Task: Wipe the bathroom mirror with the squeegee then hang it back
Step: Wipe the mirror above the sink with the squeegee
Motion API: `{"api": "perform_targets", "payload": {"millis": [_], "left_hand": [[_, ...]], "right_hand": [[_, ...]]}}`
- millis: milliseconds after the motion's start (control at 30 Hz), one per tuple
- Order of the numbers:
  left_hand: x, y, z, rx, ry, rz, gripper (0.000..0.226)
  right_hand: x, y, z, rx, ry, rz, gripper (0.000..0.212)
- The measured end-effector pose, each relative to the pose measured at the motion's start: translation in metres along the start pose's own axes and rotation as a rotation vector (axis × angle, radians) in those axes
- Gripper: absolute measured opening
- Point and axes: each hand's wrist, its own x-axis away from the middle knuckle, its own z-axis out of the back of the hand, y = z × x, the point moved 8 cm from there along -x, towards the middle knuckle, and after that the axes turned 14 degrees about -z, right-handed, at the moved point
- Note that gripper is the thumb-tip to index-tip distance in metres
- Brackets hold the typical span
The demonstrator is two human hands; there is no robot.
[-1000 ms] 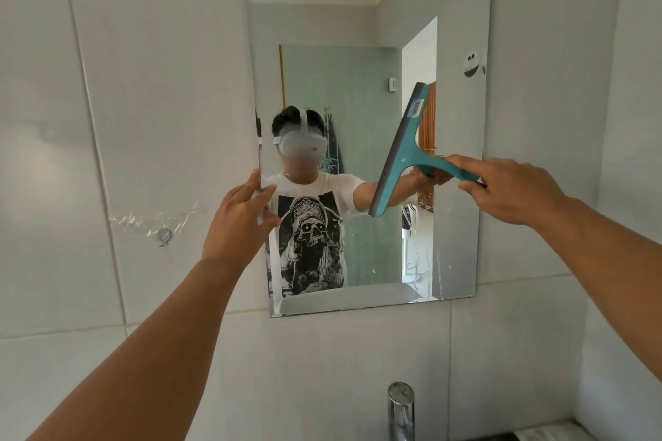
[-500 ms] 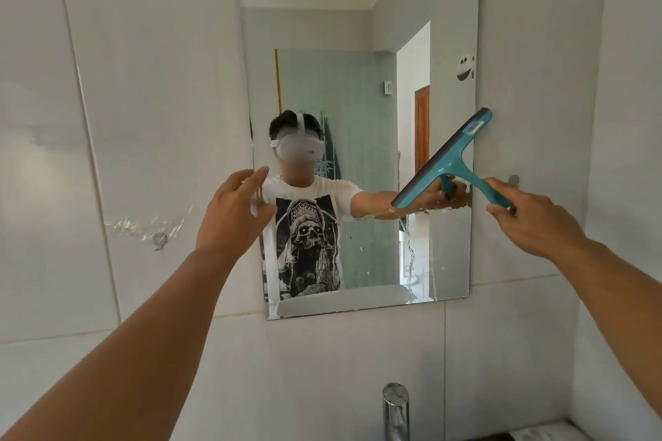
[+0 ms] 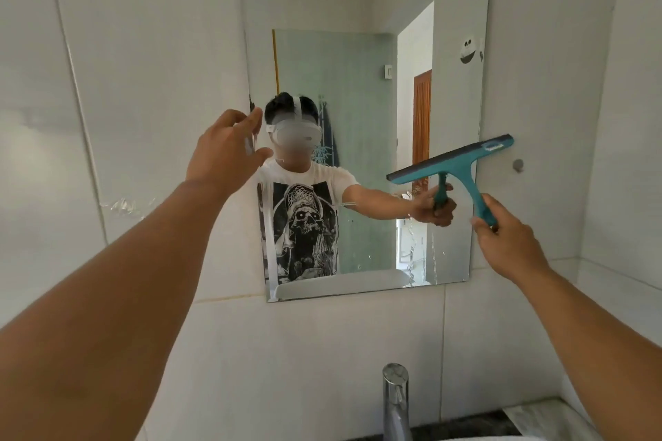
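Head view gives you the tiled wall (image 3: 118,57) first, pale and glossy, with the frameless mirror (image 3: 361,11) fixed flat against it above the chrome tap (image 3: 396,401). Your left arm reaches out across the lower left of the picture, your right arm comes up from the lower right.

Your left hand (image 3: 224,154) sits at the mirror's left edge, fingers loosely spread and curled around nothing; it looks placed there to steady the glass or yourself, though whether it touches the edge is hard to tell.

Your right hand (image 3: 508,247) is closed around the bottom end of the teal squeegee (image 3: 453,163). The handle rises up and to the left out of your fist, and the blade bar runs nearly level above it, tilted a little higher at its right end. That bar straddles the mirror's right edge: its left part lies over the glass, its right tip over the tile. Holding the handle low keeps your knuckles clear of the glass and lets the rubber lead.

Streaks and droplets show on the lower right of the mirror, below the blade, so that patch likely needs a pass.

Just beyond the blade's right tip sits the small wall hook (image 3: 517,165), probably where the squeegee hangs.
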Motion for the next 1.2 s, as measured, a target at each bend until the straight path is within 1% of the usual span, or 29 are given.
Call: {"api": "perform_targets", "payload": {"millis": [100, 267, 367, 500, 567, 667, 733, 800, 867, 1033, 1200], "left_hand": [[-0.001, 0.000, 0.001, 0.009, 0.002, -0.007, 0.067], [-0.002, -0.002, 0.001, 0.025, 0.022, -0.010, 0.066], [-0.002, -0.004, -0.001, 0.021, 0.038, -0.010, 0.066], [-0.001, -0.007, -0.004, 0.030, 0.052, -0.010, 0.067], [0.000, -0.009, -0.007, 0.035, 0.058, -0.018, 0.068], [0.003, -0.009, -0.012, -0.013, 0.052, -0.044, 0.067], [0.004, -0.009, -0.012, -0.072, 0.057, -0.063, 0.068], [0.002, -0.011, -0.012, -0.174, 0.025, -0.083, 0.070], [0.000, -0.014, -0.012, -0.221, -0.021, -0.098, 0.072], [0.000, -0.026, -0.019, -0.187, -0.094, -0.048, 0.079], [0.000, -0.029, -0.022, -0.165, -0.089, -0.042, 0.080]], "right_hand": [[0.018, 0.002, -0.024, -0.164, -0.012, -0.081, 0.051], [0.054, -0.015, -0.065, -0.446, -0.045, -0.205, 0.034], [0.070, -0.027, -0.089, -0.624, -0.110, -0.303, 0.031], [0.089, -0.048, -0.115, -0.766, -0.188, -0.382, 0.021], [0.099, -0.058, -0.130, -0.816, -0.232, -0.419, 0.019], [0.119, -0.070, -0.151, -0.848, -0.298, -0.418, 0.024], [0.134, -0.076, -0.163, -0.819, -0.322, -0.387, 0.024], [0.148, -0.079, -0.173, -0.787, -0.339, -0.358, 0.023], [0.159, -0.082, -0.182, -0.773, -0.359, -0.337, 0.022], [0.173, -0.095, -0.193, -0.823, -0.391, -0.349, 0.023], [0.186, -0.108, -0.203, -0.866, -0.447, -0.359, 0.023]]}}
